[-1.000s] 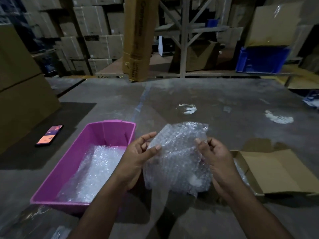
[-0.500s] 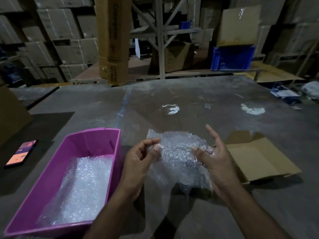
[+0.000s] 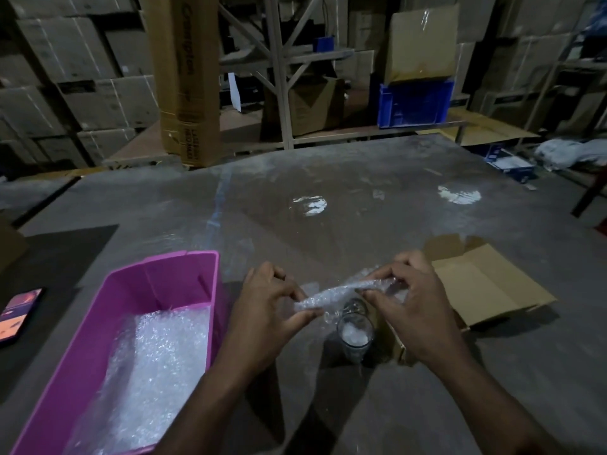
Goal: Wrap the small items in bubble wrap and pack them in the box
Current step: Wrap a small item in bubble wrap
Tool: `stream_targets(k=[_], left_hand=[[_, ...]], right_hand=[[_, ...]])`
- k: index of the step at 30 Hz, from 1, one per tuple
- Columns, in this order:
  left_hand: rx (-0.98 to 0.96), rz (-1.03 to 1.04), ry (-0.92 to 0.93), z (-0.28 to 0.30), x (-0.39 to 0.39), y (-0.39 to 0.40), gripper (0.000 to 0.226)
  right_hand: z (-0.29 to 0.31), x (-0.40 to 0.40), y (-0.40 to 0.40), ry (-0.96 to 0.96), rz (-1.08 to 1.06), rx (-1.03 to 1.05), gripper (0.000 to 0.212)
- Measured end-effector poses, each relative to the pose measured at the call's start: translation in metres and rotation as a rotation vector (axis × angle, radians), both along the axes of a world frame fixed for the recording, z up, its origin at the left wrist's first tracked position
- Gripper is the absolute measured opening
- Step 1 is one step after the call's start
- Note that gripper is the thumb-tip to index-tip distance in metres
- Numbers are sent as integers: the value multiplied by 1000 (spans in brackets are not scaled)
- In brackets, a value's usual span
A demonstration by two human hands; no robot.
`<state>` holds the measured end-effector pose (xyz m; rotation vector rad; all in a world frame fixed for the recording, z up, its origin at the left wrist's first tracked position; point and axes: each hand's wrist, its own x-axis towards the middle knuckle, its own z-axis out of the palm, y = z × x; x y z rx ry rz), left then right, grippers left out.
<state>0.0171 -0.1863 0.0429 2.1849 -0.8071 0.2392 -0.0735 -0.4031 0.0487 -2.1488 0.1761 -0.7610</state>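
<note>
Both hands kept a pinching grip on the bubble wrap (image 3: 341,292): my left hand (image 3: 269,303) clamped its 9 o'clock end, my right hand (image 3: 410,300) its 3 o'clock end, stretching it flat above the bench (image 3: 328,178). I judged the wrap light, soft and slippery, best held at its edges. It looked clear, crinkled and glinting. Under it stood a small glass (image 3: 354,333), likely fragile, with the open cardboard box (image 3: 486,287) at 3 o'clock of it.
</note>
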Motion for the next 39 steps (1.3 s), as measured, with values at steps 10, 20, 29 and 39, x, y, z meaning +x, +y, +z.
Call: stream_targets(k=[10,20,29,39], left_hand=[[-179,190,382,-9,-12,-12,25],[-775,-204,1147,-3,-12,-10,41],[-515,-173,999,-5,-11,-19,16],[-490,-118,699,2,-6,-23,39]], right_hand=[[0,-19,43,35,94,-115,32],[-17,-7,35,239,157,327,24],[-11,10,29,122,219,589,32],[-7,17,18,229,412,701,15]])
